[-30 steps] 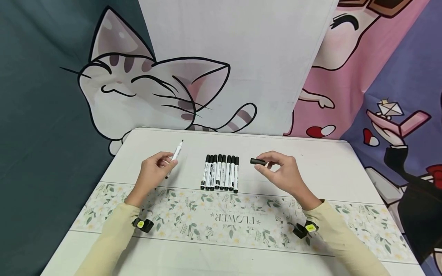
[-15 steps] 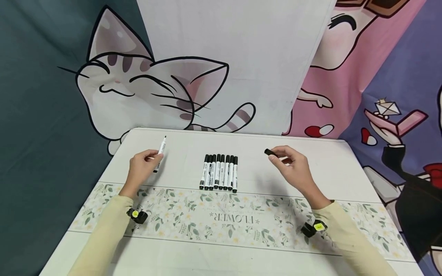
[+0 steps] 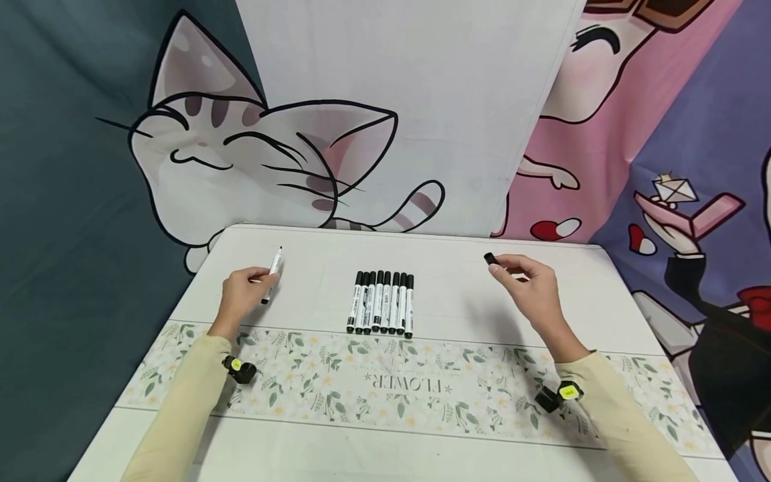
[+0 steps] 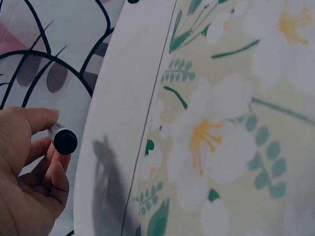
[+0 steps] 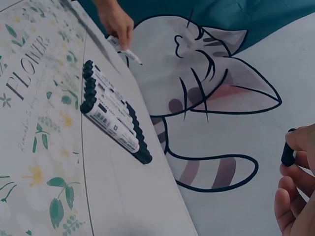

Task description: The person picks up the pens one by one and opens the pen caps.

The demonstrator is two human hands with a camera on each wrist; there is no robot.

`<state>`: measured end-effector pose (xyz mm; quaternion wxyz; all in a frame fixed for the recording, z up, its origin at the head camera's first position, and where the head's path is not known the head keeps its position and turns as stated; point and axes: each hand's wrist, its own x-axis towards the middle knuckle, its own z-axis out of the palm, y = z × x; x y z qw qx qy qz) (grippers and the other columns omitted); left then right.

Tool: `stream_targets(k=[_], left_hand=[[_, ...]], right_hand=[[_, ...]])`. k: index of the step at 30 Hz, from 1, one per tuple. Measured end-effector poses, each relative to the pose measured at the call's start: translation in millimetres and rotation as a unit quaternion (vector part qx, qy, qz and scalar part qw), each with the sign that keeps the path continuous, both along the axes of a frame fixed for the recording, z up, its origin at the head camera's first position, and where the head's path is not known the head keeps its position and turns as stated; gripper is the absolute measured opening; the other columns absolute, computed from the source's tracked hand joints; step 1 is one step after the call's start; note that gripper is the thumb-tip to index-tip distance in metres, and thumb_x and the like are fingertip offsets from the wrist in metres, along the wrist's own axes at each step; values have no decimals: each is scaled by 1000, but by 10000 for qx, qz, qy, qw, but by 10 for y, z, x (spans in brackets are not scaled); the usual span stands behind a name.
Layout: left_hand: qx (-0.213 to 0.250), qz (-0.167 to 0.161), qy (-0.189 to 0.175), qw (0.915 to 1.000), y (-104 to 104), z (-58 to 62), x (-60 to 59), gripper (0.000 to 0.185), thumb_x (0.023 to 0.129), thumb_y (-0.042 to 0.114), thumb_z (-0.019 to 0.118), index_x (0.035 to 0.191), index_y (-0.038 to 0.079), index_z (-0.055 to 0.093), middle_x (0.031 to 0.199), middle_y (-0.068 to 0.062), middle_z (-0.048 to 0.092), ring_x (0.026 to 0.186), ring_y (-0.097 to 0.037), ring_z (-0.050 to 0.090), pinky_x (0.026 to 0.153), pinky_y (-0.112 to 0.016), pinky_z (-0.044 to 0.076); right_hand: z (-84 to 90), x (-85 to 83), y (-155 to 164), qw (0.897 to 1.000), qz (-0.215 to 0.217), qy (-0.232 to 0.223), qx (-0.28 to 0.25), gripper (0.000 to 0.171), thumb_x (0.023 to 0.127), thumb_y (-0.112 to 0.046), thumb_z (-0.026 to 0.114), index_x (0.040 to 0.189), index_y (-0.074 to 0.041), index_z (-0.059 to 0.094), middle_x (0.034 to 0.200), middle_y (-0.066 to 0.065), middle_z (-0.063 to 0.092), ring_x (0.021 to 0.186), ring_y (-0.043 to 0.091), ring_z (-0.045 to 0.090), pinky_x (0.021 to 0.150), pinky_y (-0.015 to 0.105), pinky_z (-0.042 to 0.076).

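Observation:
On the left side of the table, my left hand (image 3: 242, 293) pinches an uncapped white marker (image 3: 274, 268), its dark tip pointing up and away. The black end of that marker (image 4: 65, 141) faces the camera in the left wrist view. Over to the right, my right hand (image 3: 533, 289) holds a black marker cap (image 3: 490, 258) between thumb and fingertips, raised above the tabletop. The same cap (image 5: 289, 148) shows in the right wrist view. Between the hands lies a row of several capped black-and-white markers (image 3: 381, 302), side by side with their black caps at the far end.
The white table (image 3: 325, 261) carries a printed floral band (image 3: 337, 381) reading "FLOWER", upside down in the head view. Fabric hangings with a cartoon cat (image 3: 205, 140) and other figures stand behind the table's back edge. Small black cameras (image 3: 241, 369) are strapped to both wrists.
My hands have moved apart: the left, with the marker, to the left; the right, with the cap, to the right. The row of markers has stayed in place.

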<state>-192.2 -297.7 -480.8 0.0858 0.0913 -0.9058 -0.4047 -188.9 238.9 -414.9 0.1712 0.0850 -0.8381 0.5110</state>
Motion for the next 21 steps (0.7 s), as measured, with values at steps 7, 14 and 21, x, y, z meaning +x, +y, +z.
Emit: stream_targets(k=[7, 14, 21], left_hand=[[-219, 73, -256, 9994, -55, -125, -42, 41, 100, 33, 67, 123, -1, 71, 111, -22, 72, 97, -33, 68, 73, -36, 55], [-282, 141, -338, 9989, -92, -210, -33, 41, 98, 32, 69, 119, -3, 72, 109, -24, 73, 97, -36, 69, 81, -46, 54], [-404, 152, -345, 9985, -108, -221, -58, 42, 96, 34, 72, 117, -3, 73, 107, -23, 74, 98, -37, 70, 84, -49, 55]], right_hand=[[-15, -105, 123, 9969, -357, -590, -385, 36, 93, -30, 77, 113, -1, 75, 87, -18, 69, 79, 4, 62, 62, 17, 52], [-65, -224, 241, 9872, -552, -1050, -1063, 31, 94, -30, 76, 110, -4, 73, 81, -19, 71, 77, 3, 63, 62, 15, 52], [-83, -271, 356, 9810, -788, -1249, -1258, 26, 94, -31, 77, 107, -9, 74, 80, -18, 71, 75, 3, 65, 62, 14, 53]])
